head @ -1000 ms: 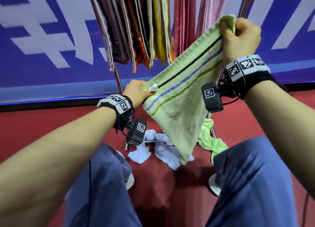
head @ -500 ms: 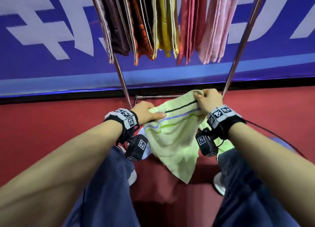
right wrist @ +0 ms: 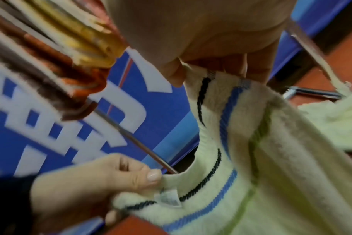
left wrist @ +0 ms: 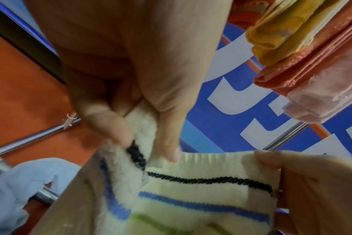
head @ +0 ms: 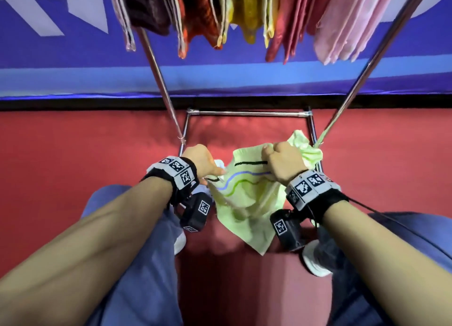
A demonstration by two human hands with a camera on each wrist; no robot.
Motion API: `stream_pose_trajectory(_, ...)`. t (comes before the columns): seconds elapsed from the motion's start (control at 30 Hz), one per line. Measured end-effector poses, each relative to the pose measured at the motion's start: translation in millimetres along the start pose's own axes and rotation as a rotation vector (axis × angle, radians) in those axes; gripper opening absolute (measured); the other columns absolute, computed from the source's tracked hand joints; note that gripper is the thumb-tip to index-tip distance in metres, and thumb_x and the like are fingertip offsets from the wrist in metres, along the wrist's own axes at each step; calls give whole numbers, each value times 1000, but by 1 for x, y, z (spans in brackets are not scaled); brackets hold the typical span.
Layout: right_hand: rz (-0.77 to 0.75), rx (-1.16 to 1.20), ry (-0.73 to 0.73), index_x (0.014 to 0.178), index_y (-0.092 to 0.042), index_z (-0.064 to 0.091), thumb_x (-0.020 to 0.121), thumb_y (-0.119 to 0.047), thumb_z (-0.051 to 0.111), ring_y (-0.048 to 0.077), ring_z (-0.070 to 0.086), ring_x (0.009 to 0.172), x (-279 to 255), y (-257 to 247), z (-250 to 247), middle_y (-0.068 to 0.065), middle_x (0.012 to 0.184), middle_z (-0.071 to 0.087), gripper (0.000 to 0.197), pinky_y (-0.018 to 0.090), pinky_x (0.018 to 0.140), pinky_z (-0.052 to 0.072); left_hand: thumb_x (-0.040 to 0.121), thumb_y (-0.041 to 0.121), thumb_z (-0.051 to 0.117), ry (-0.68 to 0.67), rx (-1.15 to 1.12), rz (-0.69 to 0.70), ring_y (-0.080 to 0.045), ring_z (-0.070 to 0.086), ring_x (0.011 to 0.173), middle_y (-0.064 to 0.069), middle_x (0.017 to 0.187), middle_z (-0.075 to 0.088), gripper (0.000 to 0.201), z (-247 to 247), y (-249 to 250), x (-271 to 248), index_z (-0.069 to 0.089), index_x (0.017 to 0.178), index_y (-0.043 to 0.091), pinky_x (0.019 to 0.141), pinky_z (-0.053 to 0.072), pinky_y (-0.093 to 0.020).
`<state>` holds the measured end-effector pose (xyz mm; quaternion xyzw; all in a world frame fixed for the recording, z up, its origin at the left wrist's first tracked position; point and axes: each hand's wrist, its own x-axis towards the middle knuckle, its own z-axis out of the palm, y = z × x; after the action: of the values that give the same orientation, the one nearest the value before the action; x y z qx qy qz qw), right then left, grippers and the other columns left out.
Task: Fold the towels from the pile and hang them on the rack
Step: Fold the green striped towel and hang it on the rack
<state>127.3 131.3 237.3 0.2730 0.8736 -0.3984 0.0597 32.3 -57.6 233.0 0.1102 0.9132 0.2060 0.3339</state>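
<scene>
A pale green towel (head: 247, 210) with black, blue and green stripes hangs slack between my hands, low over the red floor. My left hand (head: 208, 164) pinches its left top corner by the label, thumb and fingers closed on the cloth (left wrist: 149, 143). My right hand (head: 281, 161) grips the right top corner in a fist (right wrist: 215, 70). The towel (right wrist: 271, 159) sags in the middle and its lower point dangles between my knees. Above, the rack (head: 159, 76) carries several folded towels (head: 244, 12) in brown, orange, yellow, red and pink.
Another light green towel (head: 305, 147) lies by the rack's right leg, and a pale blue one (left wrist: 20, 187) lies on the base bar at the left. The rack's base frame (head: 247, 113) stands on the red floor before a blue banner wall. My shoes (head: 314, 262) flank the towel.
Both hands have come down from rack height to just above the floor and drawn closer together. The towel, stretched taut before, now sags between them.
</scene>
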Motion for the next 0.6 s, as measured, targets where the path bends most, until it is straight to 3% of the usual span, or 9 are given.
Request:
stream_pose_trajectory(0.07,-68,-123,-8,70,-11,49,101,-29,41,41,60,98,-5,-4,2,31,99,64,36,38,80,44,81,33,81,-42,22,-16,-28,72,64,-12,65,68,33,-3,0,4,75,82,1,68,62,-40)
stream_pose_trajectory(0.13,-85,-174,-71,82,-6,56,103,-23,38,42,58,104,-10,-10,-1,30,105,63,32,39,83,43,89,28,72,-65,-50,1,-26,67,56,-10,59,62,29,-6,5,4,69,77,1,61,61,-35)
stream_pose_trajectory(0.2,-101,-185,-121,97,3,60,104,-18,35,42,56,107,-12,-16,-3,30,108,60,33,40,86,43,93,27,66,3,-93,60,-26,60,56,-12,63,58,31,-8,14,5,64,78,0,63,59,-36)
stream_pose_trajectory(0.27,-123,-182,-104,85,2,58,103,-20,38,42,57,101,-10,-18,-4,30,99,61,35,39,81,42,93,30,65,71,-131,120,-23,53,58,-7,64,55,31,-6,23,6,64,80,1,62,56,-35)
stream_pose_trajectory(0.33,-153,-191,-53,64,-9,46,102,-26,43,41,58,89,-6,-18,1,23,79,57,42,36,70,38,93,26,66,51,-246,149,-16,49,53,-1,63,51,21,-2,29,5,62,77,12,53,50,-27)
stream_pose_trajectory(0.4,-184,-230,-50,57,-16,39,100,-31,48,39,57,79,-4,-18,5,13,67,49,47,32,64,31,93,20,67,16,-379,151,-11,48,50,1,66,51,14,2,31,5,62,80,16,48,47,-24)
stream_pose_trajectory(0.5,-260,-329,-48,59,-18,44,97,-35,52,37,57,76,-5,-20,9,9,62,49,43,29,62,28,93,12,66,-7,-614,79,-10,52,49,-2,71,54,5,6,35,1,65,94,6,47,51,-23)
stream_pose_trajectory(0.6,-351,-442,-43,69,-20,52,94,-33,53,38,60,81,-8,-23,14,14,75,65,29,30,62,29,94,5,63,-8,-753,21,-13,55,53,-14,77,59,7,11,40,-5,64,98,-2,52,58,-22)
